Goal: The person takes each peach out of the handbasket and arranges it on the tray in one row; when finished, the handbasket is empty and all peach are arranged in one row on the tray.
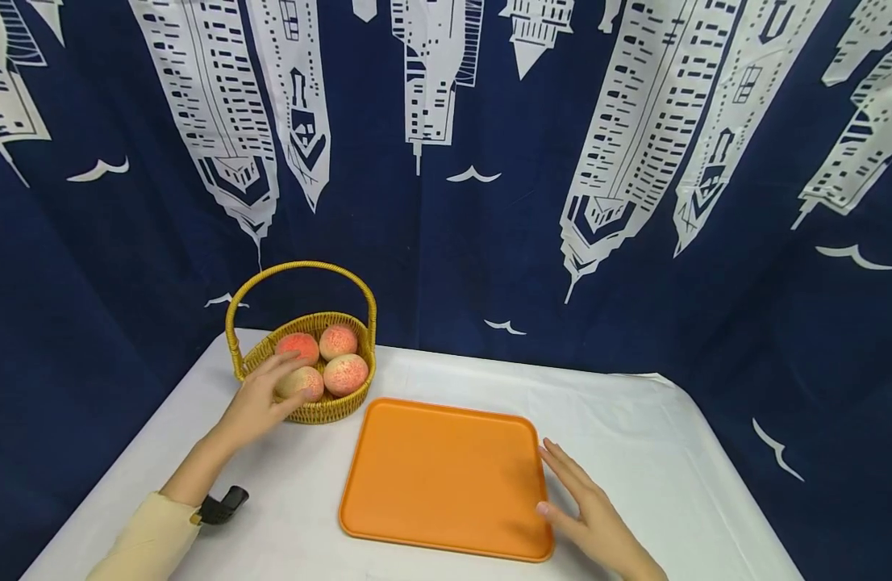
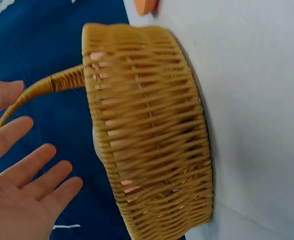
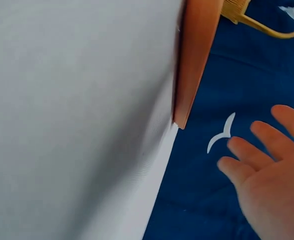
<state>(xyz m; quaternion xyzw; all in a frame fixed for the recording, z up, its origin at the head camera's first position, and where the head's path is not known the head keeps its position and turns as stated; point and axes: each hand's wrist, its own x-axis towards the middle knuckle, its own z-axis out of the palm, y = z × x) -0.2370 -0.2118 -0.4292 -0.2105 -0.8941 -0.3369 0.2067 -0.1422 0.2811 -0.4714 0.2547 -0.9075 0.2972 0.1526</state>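
Several peaches lie in a woven wicker basket with a tall arched handle, at the back left of the table. My left hand hovers over the basket's near left rim, fingers spread above the front-left peach and partly covering it. In the left wrist view that hand is apart from the basket wall, holding nothing. An orange rectangular tray rests in the middle. Beside its right edge is my right hand, fingers extended and grasping nothing; the right wrist view shows it above the tray's level.
A white cloth covers the table. Behind hangs a dark blue curtain with white building and bird prints. The basket handle arches high over the peaches. A black band sits on the left wrist.
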